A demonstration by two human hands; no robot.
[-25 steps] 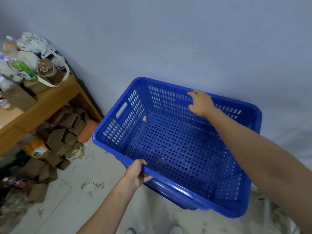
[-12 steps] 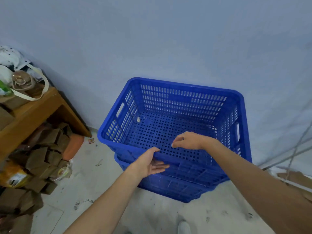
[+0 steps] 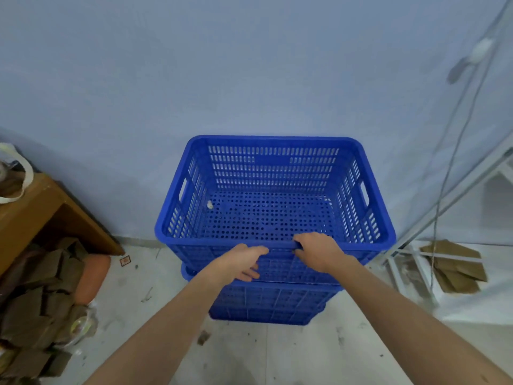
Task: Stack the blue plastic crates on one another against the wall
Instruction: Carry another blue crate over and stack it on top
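Note:
A blue perforated plastic crate (image 3: 274, 173) sits square on top of a second blue crate (image 3: 266, 304), both close to the pale wall. The top crate holds only a small white scrap on its floor. My right hand (image 3: 316, 252) has its fingers hooked over the near rim of the top crate. My left hand (image 3: 243, 263) lies flat against the outside of the near wall just below the rim, fingers loosely spread, holding nothing.
A wooden table (image 3: 30, 212) stands at the left with cardboard pieces (image 3: 36, 298) heaped under it. A white metal frame (image 3: 416, 270) with cardboard and a hanging cable (image 3: 455, 151) stands at the right. The tiled floor (image 3: 249, 357) is dirty.
The top crate has settled straight onto the lower one. My right hand moved from the far rim to the near rim; my left hand let go of the rim and rests on the wall.

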